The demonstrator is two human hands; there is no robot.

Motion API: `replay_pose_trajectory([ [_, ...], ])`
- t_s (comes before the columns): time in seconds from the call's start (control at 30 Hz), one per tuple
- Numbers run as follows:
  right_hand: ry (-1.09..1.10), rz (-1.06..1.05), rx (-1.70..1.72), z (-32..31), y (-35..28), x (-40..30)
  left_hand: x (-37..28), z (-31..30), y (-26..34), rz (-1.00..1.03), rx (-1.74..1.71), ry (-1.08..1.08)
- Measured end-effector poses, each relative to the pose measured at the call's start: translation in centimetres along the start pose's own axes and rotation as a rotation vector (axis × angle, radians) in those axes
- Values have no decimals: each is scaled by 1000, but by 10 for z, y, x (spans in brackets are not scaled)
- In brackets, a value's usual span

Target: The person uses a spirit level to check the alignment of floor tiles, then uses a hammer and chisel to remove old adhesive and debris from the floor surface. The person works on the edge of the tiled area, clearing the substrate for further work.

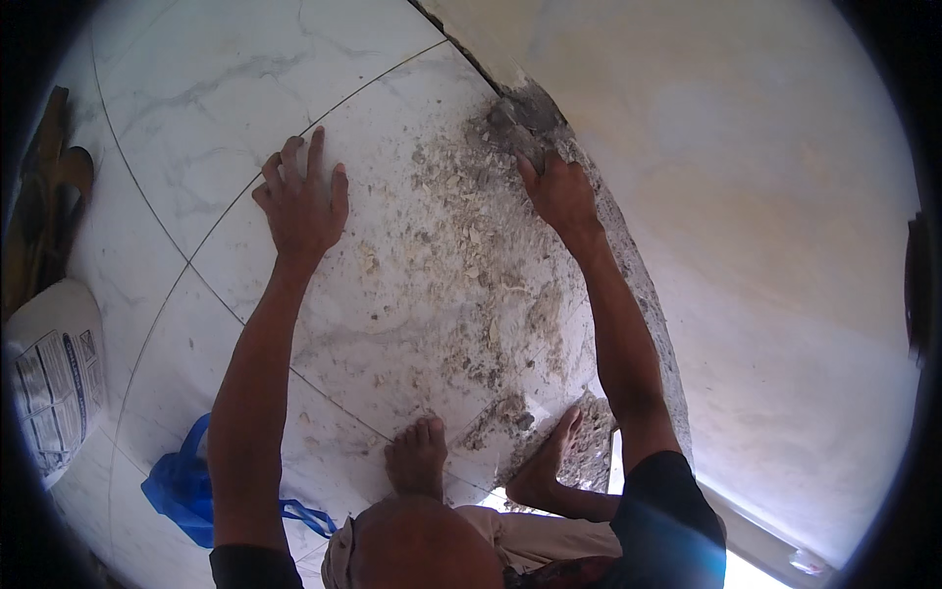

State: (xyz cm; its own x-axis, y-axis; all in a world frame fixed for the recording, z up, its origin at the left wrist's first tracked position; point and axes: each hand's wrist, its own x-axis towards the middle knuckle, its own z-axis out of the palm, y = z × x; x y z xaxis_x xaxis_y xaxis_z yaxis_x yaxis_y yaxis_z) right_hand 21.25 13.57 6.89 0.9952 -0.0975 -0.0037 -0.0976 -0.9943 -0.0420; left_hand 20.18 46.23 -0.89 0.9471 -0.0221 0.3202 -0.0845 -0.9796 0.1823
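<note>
My left hand [302,191] is spread over the white marbled floor tiles [221,88], its fingers apart and holding nothing. At the foot of the plastered wall [736,184], my right hand [563,188] is closed around a greyish object [515,132], perhaps a scraper; its shape is hard to tell against the dark, rough patch there. Crumbled mortar and plaster flakes [471,243] lie scattered on the tiles between my hands and down towards my bare feet [418,456]. A rough strip of bare masonry runs along the wall's lower edge.
A blue fabric bag [176,489] lies at the lower left. Beyond it are a white printed sack [59,383] and some brown wooden-looking items [48,199] at the left rim. A larger heap of rubble [508,423] sits beside my feet, close to the wall.
</note>
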Motion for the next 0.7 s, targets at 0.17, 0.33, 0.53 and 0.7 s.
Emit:
replay_pose_trajectory([
  [0.17,-102,-36,33,-20,-11,-17,2,-5,-4,-6,61,-3],
  [0.33,-13,-38,-35,-1,26,-3,1,-3,4,-9,30,-17],
  [0.53,27,-104,56,-35,-9,-41,2,-5,-2,7,68,26],
  [0.7,48,-66,-92,-20,24,-25,1,-5,5,-10,55,-36],
])
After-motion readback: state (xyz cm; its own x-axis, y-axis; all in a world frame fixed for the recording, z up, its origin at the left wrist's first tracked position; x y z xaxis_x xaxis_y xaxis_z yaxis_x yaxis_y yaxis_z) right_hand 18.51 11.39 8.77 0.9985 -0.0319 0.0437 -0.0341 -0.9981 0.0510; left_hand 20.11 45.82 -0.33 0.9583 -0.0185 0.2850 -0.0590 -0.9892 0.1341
